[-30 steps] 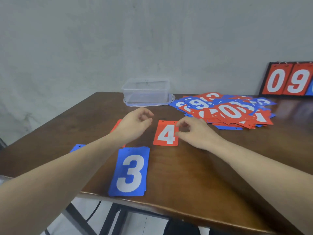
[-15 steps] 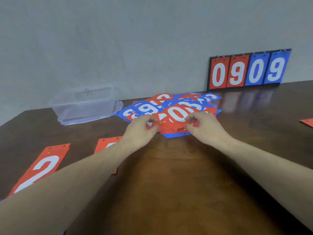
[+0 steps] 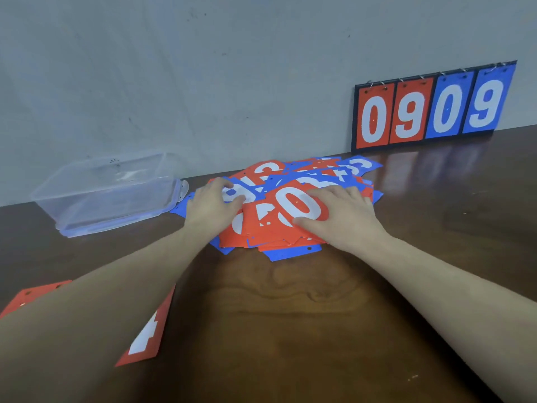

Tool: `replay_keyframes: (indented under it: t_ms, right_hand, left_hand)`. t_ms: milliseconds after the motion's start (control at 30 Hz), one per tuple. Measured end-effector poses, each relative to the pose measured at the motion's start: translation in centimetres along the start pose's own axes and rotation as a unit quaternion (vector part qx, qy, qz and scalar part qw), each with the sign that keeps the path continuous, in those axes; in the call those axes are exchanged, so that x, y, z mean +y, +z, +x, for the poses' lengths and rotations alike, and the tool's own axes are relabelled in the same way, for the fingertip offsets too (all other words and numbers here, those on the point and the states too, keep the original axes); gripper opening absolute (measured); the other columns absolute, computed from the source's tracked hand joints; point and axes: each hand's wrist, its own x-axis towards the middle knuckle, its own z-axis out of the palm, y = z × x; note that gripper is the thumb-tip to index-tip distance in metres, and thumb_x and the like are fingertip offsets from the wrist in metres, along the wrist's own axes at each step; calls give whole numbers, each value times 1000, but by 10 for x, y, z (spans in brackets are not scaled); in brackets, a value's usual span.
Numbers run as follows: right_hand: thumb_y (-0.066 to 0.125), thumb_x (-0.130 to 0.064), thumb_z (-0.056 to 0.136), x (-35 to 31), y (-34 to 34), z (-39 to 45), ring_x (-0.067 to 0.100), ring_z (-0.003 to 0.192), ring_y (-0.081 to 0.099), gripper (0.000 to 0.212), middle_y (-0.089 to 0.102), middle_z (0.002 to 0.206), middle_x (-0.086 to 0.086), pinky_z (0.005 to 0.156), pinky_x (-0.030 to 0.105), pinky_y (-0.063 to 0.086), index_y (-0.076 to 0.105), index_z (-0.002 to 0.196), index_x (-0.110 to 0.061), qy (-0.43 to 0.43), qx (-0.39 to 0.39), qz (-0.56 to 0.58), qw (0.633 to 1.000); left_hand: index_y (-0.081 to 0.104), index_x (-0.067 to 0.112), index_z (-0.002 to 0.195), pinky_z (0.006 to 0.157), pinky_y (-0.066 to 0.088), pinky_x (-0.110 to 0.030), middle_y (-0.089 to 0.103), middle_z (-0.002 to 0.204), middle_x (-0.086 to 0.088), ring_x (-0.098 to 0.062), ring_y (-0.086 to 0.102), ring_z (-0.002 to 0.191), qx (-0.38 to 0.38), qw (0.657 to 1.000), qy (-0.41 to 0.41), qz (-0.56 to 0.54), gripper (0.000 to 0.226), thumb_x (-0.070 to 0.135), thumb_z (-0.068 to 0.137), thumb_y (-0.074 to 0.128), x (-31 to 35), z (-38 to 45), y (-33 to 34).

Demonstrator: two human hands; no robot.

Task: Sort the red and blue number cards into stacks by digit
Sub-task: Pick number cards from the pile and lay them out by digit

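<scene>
A loose pile of red and blue number cards [image 3: 293, 173] lies at the middle back of the wooden table [image 3: 319, 330]. On top of it is a red 0 card [image 3: 279, 196]. My right hand [image 3: 343, 216] rests flat on that card, thumb along its near side and fingers across its far corner. On the pile's left side my left hand [image 3: 209, 207] lies with bent fingers on a blue card, its thumb touching the edge of a red card. A red 4 card [image 3: 148, 333] lies near me, partly under my left forearm. Another red card [image 3: 32, 295] shows at the left edge.
A clear plastic box [image 3: 110, 193] stands left of the pile by the wall. A flip scoreboard [image 3: 433, 109] reading 0909 leans on the wall at the back right. Bare wood stretches in front of and right of the pile.
Both hands left the red 4 card and went forward onto the pile. They now lie further onto its top cards. The view has swung right and closer.
</scene>
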Motion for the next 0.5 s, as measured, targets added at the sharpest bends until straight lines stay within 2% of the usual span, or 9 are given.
replay_keyframes:
  t_ms: [133, 200, 267, 333, 500]
  right_hand:
    - [55, -68, 88, 1, 0, 2, 21, 138, 31, 63, 41, 153, -11, 110, 41, 26, 42, 144, -44, 3, 5, 25, 1000]
    - [58, -65, 88, 2, 0, 4, 22, 139, 31, 66, 40, 153, -10, 112, 42, 25, 38, 146, -44, 7, 6, 38, 999]
    - [62, -62, 87, 2, 0, 5, 22, 139, 32, 71, 40, 153, -8, 113, 44, 24, 31, 149, -45, 9, 14, 57, 998]
    - [67, -55, 87, 2, -1, 3, 21, 139, 34, 75, 40, 152, -8, 113, 45, 25, 27, 150, -47, 2, 25, 80, 996]
    - [69, -33, 90, 2, -2, 1, 21, 140, 38, 77, 39, 153, -6, 112, 49, 28, 24, 151, -47, -16, 37, 133, 990]
  left_hand:
    - [51, 26, 132, 101, 44, -44, 60, 133, 0, -25, 54, 120, -49, 999, -8, 18, 42, 46, 96, 57, -11, 16, -2]
    - [46, 27, 138, 103, 43, -41, 58, 135, 3, -24, 56, 115, -84, 996, 3, 35, 43, 46, 99, 52, -12, 18, -2]
    - [42, 29, 143, 107, 40, -39, 55, 142, 7, -23, 56, 119, -111, 993, 7, 49, 44, 45, 103, 45, -13, 17, -2]
    - [42, 29, 144, 107, 39, -39, 53, 144, 8, -23, 54, 126, -109, 990, 21, 92, 45, 46, 103, 42, -16, 16, -3]
    - [49, 32, 140, 102, 43, -41, 54, 140, 1, -26, 51, 125, -80, 981, 62, 164, 44, 50, 99, 46, -23, 16, -11]
